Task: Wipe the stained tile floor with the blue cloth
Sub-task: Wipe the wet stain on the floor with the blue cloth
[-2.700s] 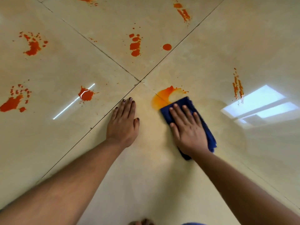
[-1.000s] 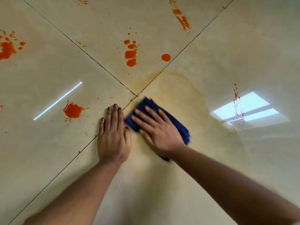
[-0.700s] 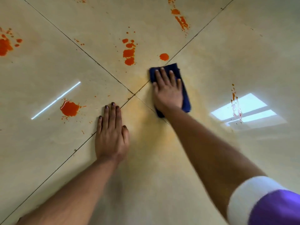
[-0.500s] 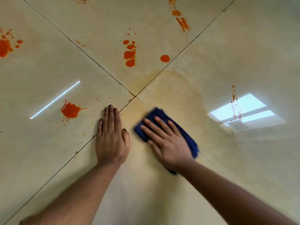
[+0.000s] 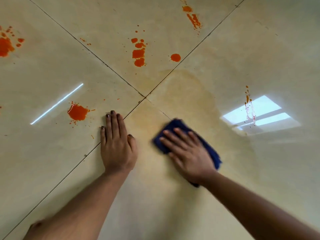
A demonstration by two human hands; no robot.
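Two bare forearms are extended from the bottom edge of the frame toward its centre. The left hand [image 5: 117,144] is laid flat on the tile floor [image 5: 155,205] just left of centre, fingers straight and held together, dark-painted nails pointing up the frame, across a grout line. The right hand [image 5: 187,151] is pressed palm-down just right of centre, fingers spread and straight, on the blue cloth [image 5: 174,125], which is blurred and shows beyond the fingertips and along the hand's right side. A pale orange smear [image 5: 190,94] is spread over the glossy beige tiles around and above the cloth. An orange splat [image 5: 78,112] is seen left of the left hand. Farther up, orange blotches [image 5: 138,52] and a round spot [image 5: 175,57] lie at upper centre, with more stains at the upper left edge and top. A window reflection [image 5: 261,113] is seen at right.
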